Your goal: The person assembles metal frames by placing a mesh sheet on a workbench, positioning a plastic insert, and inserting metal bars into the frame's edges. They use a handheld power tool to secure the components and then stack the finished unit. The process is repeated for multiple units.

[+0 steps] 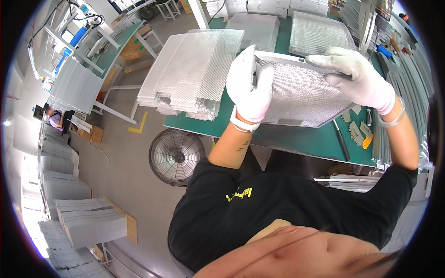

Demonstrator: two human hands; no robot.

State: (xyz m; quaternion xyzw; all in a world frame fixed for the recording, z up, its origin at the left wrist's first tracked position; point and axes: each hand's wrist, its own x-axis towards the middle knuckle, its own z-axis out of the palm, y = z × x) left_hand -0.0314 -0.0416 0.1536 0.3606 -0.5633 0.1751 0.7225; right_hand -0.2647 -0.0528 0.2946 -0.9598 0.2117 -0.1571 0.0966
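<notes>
A framed metal mesh filter panel [303,95] is held tilted above the green worktable. My left hand [250,85], in a white glove, grips the panel's left side near its upper corner, fingers wrapped round the frame. At the upper right part of the frame, my right hand [354,76], also gloved in white, is closed with thumb and fingers on either side of the edge. A small dark label-like patch sits on the panel's near edge. Just left of my left hand lies a spread stack of silvery mesh sheets [185,69].
The green worktable [287,139] carries more mesh stacks [320,32] at the back. At its right lie a dark-handled tool [341,141], grey metal pieces [356,133] and a yellow scraper-like piece [367,141]. Long metal strips [408,97] line the right. A floor fan [177,157] stands left.
</notes>
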